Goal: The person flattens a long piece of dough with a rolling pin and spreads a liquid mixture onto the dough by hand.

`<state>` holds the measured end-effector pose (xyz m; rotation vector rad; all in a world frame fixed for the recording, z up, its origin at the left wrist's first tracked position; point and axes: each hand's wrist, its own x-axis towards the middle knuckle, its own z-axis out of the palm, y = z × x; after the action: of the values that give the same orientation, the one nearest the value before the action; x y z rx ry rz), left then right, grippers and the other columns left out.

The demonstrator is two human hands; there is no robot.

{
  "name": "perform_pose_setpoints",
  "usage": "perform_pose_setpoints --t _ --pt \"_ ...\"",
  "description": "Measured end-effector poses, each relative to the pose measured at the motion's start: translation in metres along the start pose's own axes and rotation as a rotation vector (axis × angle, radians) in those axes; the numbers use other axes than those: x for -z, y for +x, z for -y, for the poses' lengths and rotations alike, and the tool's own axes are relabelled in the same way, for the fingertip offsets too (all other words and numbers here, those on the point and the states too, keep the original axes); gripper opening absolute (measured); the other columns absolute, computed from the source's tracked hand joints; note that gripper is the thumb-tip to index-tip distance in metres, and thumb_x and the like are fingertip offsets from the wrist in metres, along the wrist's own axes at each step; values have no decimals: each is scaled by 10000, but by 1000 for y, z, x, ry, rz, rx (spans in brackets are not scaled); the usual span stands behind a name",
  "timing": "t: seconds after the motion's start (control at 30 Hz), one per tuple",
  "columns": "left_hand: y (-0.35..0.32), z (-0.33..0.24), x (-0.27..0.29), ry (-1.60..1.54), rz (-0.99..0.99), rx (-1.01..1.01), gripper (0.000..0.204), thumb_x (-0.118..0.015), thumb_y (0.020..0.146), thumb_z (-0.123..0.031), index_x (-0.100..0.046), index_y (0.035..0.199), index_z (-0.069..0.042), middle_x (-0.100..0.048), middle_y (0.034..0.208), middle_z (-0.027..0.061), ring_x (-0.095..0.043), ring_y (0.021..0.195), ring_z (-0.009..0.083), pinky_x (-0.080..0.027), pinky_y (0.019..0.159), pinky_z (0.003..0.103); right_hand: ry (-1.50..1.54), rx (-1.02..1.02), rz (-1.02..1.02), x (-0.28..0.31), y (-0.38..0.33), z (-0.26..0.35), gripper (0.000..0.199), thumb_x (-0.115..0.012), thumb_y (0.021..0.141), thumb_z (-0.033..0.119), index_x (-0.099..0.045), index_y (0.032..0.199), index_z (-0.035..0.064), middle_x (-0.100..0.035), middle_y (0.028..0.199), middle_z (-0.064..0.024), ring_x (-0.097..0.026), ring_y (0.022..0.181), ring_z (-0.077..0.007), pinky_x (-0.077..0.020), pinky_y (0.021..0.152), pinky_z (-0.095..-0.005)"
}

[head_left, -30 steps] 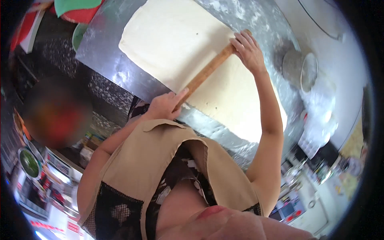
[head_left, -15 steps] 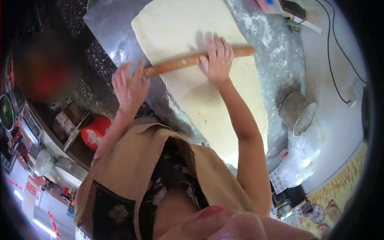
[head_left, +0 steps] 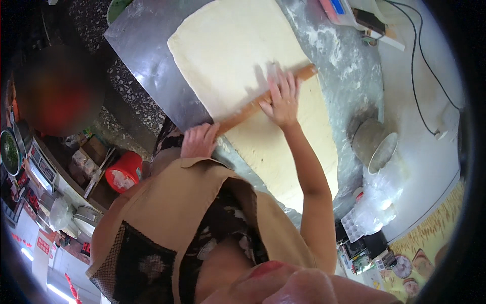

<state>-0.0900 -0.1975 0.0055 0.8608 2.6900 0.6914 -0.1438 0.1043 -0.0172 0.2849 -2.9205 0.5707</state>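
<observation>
Fingers together, grip unclear, the left hand (head_left: 199,141) is meeting a rolling pin (head_left: 247,110) at its near end, the right hand (head_left: 283,104) spreading over its shaft, as dough (head_left: 235,53), already broad and flat but seemingly unfinished, is covering a metal table (head_left: 147,66).

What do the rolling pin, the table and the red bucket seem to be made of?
Rolling pin: probably wood with a smooth finish, judging by its warm brown tone. Table: likely metal, fairly shiny, since its bare grey surface shows a cool sheen. Bucket: perhaps plastic, slightly glossy, from its even red; painted metal can't be excluded.
</observation>
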Motion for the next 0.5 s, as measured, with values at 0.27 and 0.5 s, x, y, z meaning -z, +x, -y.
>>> perform_pose_setpoints --t 0.27,0.5 --pt "113 40 42 337 -94 150 586 -655 823 -294 -472 1348 -109 -534 1172 89 -526 962 254 -417 803 382 -69 -37 -247 -20 206 28 589 -590 812 294 -437 1333 65 -440 1351 -191 -373 1282 -369 -251 1066 -535" --pt "104 53 39 283 -75 114 622 -674 788 -308 -476 1343 -109 -546 1154 76 -532 875 231 -417 757 392 -62 -30 -211 -37 136 21 525 -528 798 343 -539 1267 107 -493 1349 -141 -403 1286 -382 -197 1071 -598"
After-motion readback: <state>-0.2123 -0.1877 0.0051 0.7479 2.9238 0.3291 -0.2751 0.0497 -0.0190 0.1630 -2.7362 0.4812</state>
